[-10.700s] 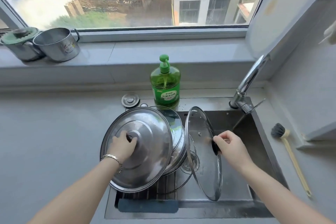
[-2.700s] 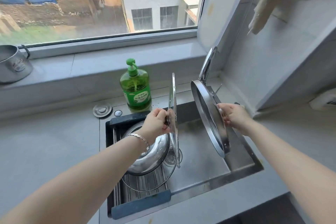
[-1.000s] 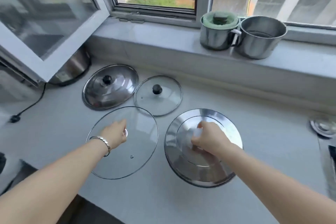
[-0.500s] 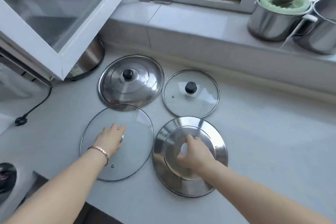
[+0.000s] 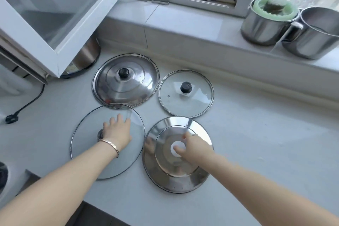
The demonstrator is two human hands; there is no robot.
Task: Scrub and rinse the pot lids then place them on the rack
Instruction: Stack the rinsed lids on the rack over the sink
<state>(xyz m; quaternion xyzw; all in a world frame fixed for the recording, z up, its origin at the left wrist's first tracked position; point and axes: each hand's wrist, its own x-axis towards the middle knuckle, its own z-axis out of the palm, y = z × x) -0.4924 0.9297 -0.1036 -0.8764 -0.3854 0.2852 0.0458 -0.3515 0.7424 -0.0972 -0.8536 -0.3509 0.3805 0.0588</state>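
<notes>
Four pot lids lie flat on the white counter. My left hand (image 5: 117, 131) rests with straight fingers on the large glass lid (image 5: 88, 154); its knob shows beside my wrist. My right hand (image 5: 195, 147) hovers with loose fingers over the steel lid (image 5: 174, 177), fingertips at its white knob (image 5: 176, 149), not gripping it. Behind them sit a steel lid with a black knob (image 5: 126, 86) and a small glass lid with a black knob (image 5: 186, 95).
An open window sash (image 5: 55, 16) juts over the counter at the left, with a metal appliance (image 5: 86, 57) behind it and a black power cord (image 5: 27, 104). Two steel pots (image 5: 266, 27) (image 5: 315, 38) stand on the sill. The counter edge runs along the bottom left.
Both lids, carried over from the sink, now lie on the counter. My left hand slid forward off the glass lid's knob with straight fingers; my right hand's fingers loosened from the white knob.
</notes>
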